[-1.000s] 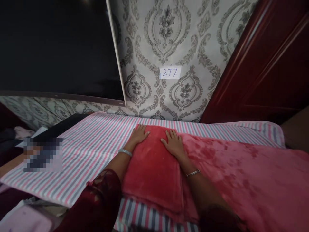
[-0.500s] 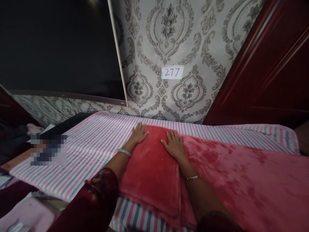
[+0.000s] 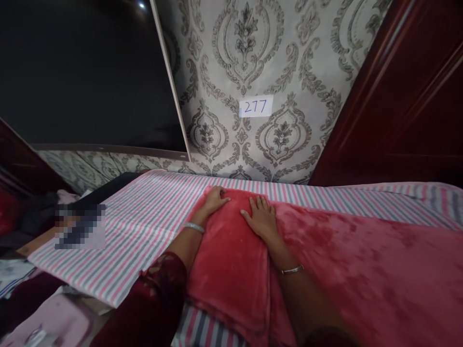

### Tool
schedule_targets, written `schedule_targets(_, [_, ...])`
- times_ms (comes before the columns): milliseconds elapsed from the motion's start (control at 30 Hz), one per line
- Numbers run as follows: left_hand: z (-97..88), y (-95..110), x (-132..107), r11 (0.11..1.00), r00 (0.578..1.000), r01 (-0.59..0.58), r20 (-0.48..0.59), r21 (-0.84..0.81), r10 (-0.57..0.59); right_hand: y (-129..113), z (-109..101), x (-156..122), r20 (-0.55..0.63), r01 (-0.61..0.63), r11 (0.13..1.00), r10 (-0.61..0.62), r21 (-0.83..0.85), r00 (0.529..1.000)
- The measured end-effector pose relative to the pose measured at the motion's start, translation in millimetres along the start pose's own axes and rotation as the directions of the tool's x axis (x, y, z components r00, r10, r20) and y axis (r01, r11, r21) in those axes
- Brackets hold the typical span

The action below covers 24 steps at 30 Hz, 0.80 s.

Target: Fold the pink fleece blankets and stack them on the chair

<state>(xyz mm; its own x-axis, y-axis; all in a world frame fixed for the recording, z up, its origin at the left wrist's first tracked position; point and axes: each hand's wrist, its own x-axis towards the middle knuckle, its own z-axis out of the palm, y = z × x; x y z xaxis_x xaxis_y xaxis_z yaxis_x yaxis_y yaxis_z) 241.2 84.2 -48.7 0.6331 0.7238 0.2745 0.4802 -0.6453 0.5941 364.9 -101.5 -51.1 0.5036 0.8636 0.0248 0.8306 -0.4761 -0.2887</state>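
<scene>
Both hands lie on a folded red blanket (image 3: 231, 260). Left hand (image 3: 215, 198) curls over its far corner; right hand (image 3: 262, 218) rests flat, fingers spread. Striped sheet (image 3: 144, 217) lies beneath, stretching to the left of them.

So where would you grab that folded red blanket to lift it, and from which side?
Probably the far left corner of the red blanket, by the left hand, coming from the left over the striped sheet. There the folded layers end in a free, thick edge. To the right, past the flat right hand, the blanket lies spread out, with no edge to pinch.
</scene>
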Motion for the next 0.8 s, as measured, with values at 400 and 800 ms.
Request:
schedule_targets(400, [0.7, -10.9, 3.6, 0.956, 0.993, -0.013, -0.12, -0.292, -0.023, 0.5, 0.6, 0.1, -0.001, -0.009, 1.0, 0.009, -0.024, 1.0])
schedule_targets(800, [-2.6, 0.9, 0.7, 0.852, 0.935, -0.109, -0.345, -0.512, -0.088, -0.3, -2.6, -1.0, 0.007, -0.008, 1.0, 0.008, -0.008, 1.0])
